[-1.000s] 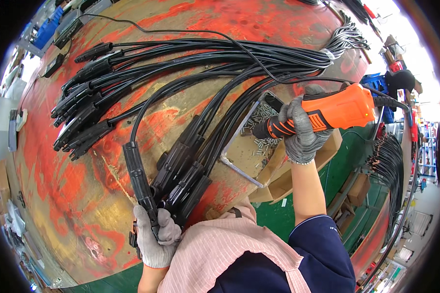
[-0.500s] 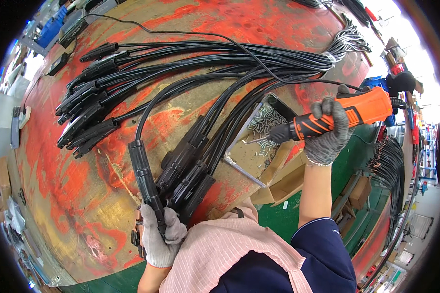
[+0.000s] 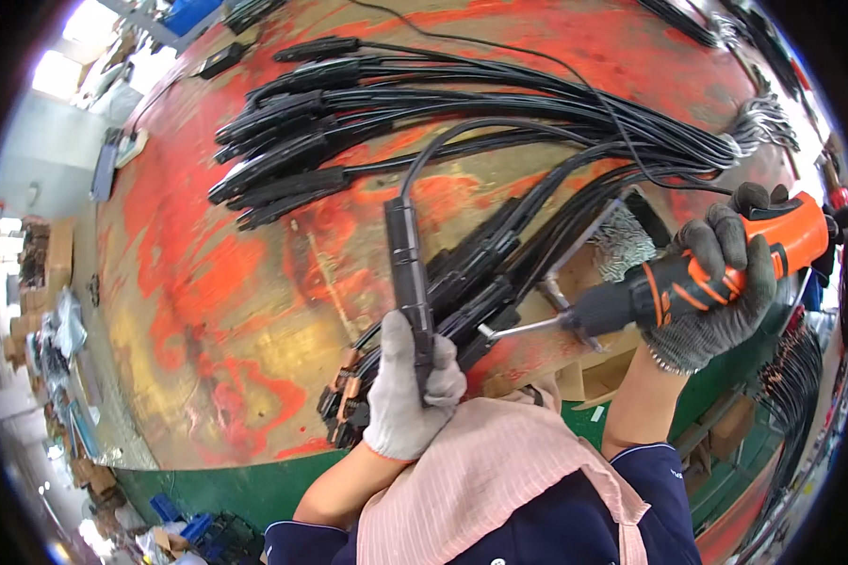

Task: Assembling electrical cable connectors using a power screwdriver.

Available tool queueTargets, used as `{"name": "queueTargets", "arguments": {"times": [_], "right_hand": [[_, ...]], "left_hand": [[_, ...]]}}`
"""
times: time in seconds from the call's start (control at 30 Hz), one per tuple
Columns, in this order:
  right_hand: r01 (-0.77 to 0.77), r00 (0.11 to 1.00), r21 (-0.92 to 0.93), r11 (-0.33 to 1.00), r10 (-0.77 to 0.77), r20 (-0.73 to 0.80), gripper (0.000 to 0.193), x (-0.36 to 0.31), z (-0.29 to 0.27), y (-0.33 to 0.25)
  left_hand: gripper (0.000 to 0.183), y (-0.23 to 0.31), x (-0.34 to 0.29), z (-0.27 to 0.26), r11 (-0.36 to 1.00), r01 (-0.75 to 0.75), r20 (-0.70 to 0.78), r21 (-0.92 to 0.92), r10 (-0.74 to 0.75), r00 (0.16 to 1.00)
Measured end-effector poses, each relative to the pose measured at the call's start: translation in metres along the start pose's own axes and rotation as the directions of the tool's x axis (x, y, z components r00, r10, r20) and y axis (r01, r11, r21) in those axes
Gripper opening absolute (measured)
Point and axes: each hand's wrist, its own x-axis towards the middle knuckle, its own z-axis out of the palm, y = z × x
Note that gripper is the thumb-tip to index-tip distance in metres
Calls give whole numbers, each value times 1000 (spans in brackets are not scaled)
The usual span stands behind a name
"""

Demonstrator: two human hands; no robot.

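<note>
My left hand, in a light grey glove, is closed around the lower end of a long black plastic cable handle. The handle stands nearly upright in the view, a black cable leaving its top. My right hand, in a dark grey glove, grips an orange and black electric screwdriver. Its bit points left toward the held handle, apart from it, with a small bright piece at the tip that looks like a screw. Several similar black handles lie just beyond, partly hidden.
An open box of small metal screws sits behind the screwdriver. More cabled handles lie across the worn red table, their cables bundled at the far right. Copper-coloured and black parts lie beside my left hand. A thin cord crosses the cables.
My right hand has brought the screwdriver nearer and lower, from above the screw box toward the held handle. My left hand keeps its hold. The whole view has shifted, with the table further right.
</note>
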Motion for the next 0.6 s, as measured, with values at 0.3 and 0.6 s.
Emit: {"name": "queueTargets", "arguments": {"times": [0.3, 0.6], "right_hand": [[-74, 988, -218, 973, 102, 120, 51, -22, 16, 43], [-33, 987, -233, 972, 68, 146, 56, -21, 20, 51]], "left_hand": [[63, 3, -3, -6, 999, 39, 59, -1, -39, 997], [56, 1, 1, -16, 998, 30, 84, -48, -26, 996]]}}
